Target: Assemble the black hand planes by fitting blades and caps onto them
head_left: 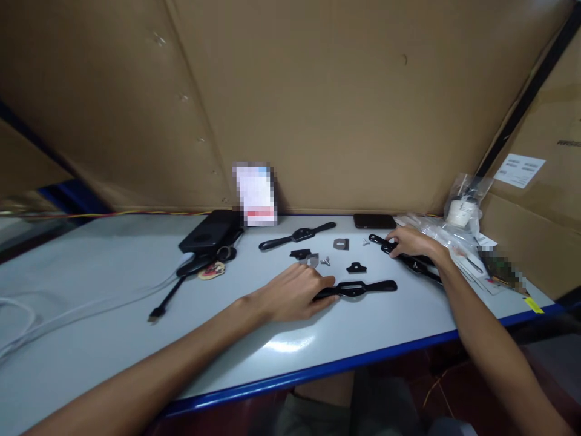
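Observation:
My left hand (297, 293) is closed round the left handle of a black spokeshave body (353, 292), whose slotted middle and right handle show on the table. My right hand (411, 241) pinches another black spokeshave (420, 264) near its left end; the wrist and forearm cover part of it. Beyond them lies a third spokeshave body (303, 234). Between the hands are a black lever cap (356, 267), a grey slotted blade (341, 244) and a small thumbscrew (325, 261). A second lever cap (300, 254) and another blade (312, 260) sit just past my left knuckles.
On the left stand a black box-shaped device (209, 230) and a cable with a plug (157, 313). A blurred screen (256, 195) leans on the cardboard wall (318, 109). A dark phone (374, 221) lies at the back; plastic bags (422, 225) crowd the right.

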The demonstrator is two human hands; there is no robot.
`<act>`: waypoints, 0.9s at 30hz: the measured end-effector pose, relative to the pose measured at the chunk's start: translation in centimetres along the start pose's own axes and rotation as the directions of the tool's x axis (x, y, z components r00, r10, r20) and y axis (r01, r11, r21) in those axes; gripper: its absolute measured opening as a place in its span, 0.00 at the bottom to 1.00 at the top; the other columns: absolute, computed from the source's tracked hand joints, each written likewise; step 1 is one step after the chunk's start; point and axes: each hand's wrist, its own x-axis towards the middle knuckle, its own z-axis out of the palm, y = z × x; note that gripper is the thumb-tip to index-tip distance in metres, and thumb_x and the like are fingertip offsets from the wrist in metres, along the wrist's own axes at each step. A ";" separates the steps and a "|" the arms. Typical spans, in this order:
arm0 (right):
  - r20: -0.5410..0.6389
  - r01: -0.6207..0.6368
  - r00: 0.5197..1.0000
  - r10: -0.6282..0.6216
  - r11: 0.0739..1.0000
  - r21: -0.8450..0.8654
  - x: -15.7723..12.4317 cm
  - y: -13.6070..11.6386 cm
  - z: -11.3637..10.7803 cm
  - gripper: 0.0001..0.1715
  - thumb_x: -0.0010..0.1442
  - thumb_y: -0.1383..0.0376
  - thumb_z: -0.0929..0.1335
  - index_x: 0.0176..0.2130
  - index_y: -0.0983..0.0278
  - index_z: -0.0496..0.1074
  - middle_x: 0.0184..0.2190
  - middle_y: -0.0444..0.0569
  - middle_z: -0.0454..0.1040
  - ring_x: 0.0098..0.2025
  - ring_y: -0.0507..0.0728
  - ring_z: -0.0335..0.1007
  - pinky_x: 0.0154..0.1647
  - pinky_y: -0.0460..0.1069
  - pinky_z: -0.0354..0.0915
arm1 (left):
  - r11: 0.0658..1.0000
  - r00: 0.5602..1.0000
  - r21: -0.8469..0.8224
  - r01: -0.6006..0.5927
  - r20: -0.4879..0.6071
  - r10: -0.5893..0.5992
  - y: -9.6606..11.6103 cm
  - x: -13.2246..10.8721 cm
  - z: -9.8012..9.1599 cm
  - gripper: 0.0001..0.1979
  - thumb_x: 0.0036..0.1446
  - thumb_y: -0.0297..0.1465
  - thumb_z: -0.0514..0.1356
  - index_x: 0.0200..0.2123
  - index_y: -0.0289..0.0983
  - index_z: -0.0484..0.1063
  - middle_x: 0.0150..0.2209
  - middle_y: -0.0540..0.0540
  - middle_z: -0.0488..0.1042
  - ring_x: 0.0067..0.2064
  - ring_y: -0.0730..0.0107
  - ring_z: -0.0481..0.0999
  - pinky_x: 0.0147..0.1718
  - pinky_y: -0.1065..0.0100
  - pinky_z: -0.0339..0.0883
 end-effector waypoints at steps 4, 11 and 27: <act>-0.118 0.149 0.983 -0.140 0.986 0.070 0.9 -1.3 1.2 0.21 0.57 0.67 0.77 0.51 0.60 0.82 0.43 0.52 0.81 0.48 0.62 0.74 0.45 0.50 0.63 | 1.000 1.000 -0.030 -0.004 -0.028 0.004 0.0 0.0 0.1 0.18 0.68 0.40 0.52 0.31 0.39 0.73 0.20 0.47 0.69 0.21 0.65 0.67 0.26 0.62 0.53; -0.246 0.294 0.935 -0.256 0.947 0.128 1.7 -4.4 3.3 0.24 0.61 0.68 0.75 0.57 0.62 0.79 0.50 0.56 0.78 0.52 0.63 0.71 0.56 0.55 0.62 | 1.000 1.000 0.000 -0.003 0.007 0.003 0.1 0.1 -0.1 0.17 0.69 0.39 0.52 0.32 0.38 0.73 0.21 0.47 0.70 0.21 0.66 0.68 0.26 0.63 0.53; -0.401 0.292 0.887 -0.230 0.951 0.101 1.1 -8.2 4.2 0.18 0.65 0.72 0.68 0.53 0.62 0.79 0.44 0.52 0.78 0.48 0.60 0.69 0.50 0.52 0.61 | 1.000 1.000 0.000 -0.021 0.017 0.021 0.1 -0.1 -0.9 0.20 0.68 0.41 0.54 0.27 0.39 0.74 0.20 0.47 0.70 0.22 0.65 0.68 0.26 0.61 0.50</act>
